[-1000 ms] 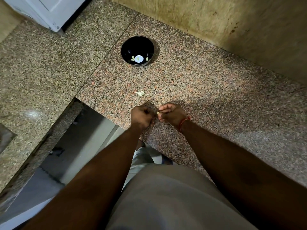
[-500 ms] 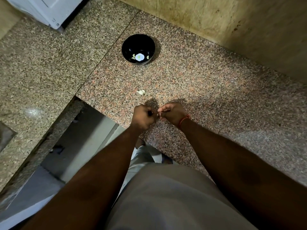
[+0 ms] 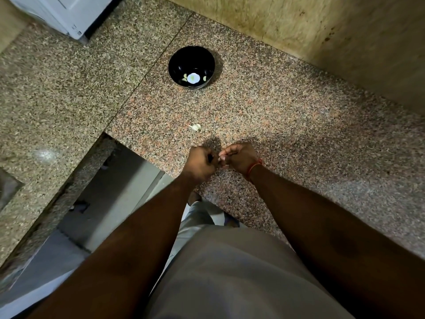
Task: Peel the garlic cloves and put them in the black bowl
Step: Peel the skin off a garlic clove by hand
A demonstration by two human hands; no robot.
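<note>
Best done low over the desk [image 3: 287,125], so that a slipped clove would land on the granite rather than in the gap at the edge. Left hand [image 3: 199,162] curled into a fist, right hand [image 3: 239,157] curled too, fingertips of both meeting over a small garlic clove [image 3: 218,159] pinched between them. Almost all of that clove hidden; only a pale speck showing between the fingers, so no telling how much skin remained. Judged to be mid-peel. Worth holding the clove steady with one hand and picking at the loose papery end with a thumbnail of the other, pulling the skin along its length instead of squeezing hard, which could bruise the flesh or shoot it out sideways.

Looked small, pale and smooth where visible. Another clove [image 3: 195,127] lay on the desk just beyond the hands, whitish, with a thin pointed tip, seemingly unpeeled. Farther back, well apart from the hands, stood the black bowl [image 3: 177,58], glossy inside, with a few pale yellowish cloves near a bright reflection at its bottom.
</note>
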